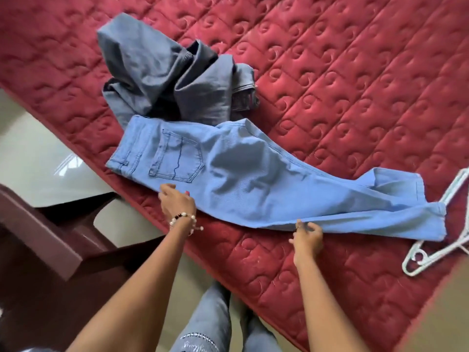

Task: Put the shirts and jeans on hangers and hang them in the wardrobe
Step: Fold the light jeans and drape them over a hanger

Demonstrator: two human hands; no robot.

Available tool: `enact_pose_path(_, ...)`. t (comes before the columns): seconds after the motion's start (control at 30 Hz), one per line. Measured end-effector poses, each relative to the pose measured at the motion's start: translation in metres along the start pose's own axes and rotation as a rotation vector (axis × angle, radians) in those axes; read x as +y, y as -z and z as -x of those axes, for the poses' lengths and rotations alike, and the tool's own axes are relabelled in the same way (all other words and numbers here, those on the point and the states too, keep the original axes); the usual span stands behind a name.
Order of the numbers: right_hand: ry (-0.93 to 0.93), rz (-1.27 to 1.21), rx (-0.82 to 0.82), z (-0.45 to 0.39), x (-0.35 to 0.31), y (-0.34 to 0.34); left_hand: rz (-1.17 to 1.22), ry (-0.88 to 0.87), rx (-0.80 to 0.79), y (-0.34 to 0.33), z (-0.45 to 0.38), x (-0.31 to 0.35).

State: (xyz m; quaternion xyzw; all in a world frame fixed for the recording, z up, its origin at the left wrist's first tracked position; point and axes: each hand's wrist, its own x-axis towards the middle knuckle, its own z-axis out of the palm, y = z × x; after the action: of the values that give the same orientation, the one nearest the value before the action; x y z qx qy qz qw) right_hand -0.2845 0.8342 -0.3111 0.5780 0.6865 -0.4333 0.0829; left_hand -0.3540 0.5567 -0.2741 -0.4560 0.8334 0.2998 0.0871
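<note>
Two hangers [441, 252] part-hidden under light jeans [253, 179], grey jeans [165, 80] behind; both hands' fingers [302, 226] pinching the near edge.

Soft daylight, evenly bright. Window glare on glossy floor [63, 166]. Faint shadows in folds of light blue jeans [253, 179]. Slight motion blur throughout; wide-angle bending at edges.

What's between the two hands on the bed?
Head view: the light jeans' near edge runs between the left hand and right hand, with bare red quilt just below it. No hanger or other garment there.
</note>
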Motion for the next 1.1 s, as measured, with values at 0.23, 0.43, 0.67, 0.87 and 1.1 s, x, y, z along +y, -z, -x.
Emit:
enact_pose_path(0.23, -0.238, -0.166, 0.157, -0.064, -0.038, 0.040, -0.249, -0.718, -0.589, -0.069, 0.036, 0.048)
enact_pose_path(0.43, -0.260, -0.048, 0.204, -0.099, -0.044, 0.051, -0.342, -0.932, -0.929, -0.120, 0.097, 0.090)
enact_pose_path(0.67, 0.790, -0.176, -0.226, -0.033, -0.108, 0.054, -0.095, -0.893, -0.919, -0.142, 0.147, 0.142)
enact_pose_path(0.87, 0.705, -0.125, -0.518, -0.060, -0.112, 0.063, 0.703, -0.209, -0.290, -0.110, 0.096, 0.159)
enact_pose_path(1.1, 0.327, 0.109, 0.113, -0.144, -0.057, 0.099, 0.310, 0.100, 0.087, -0.089, 0.019, 0.113)
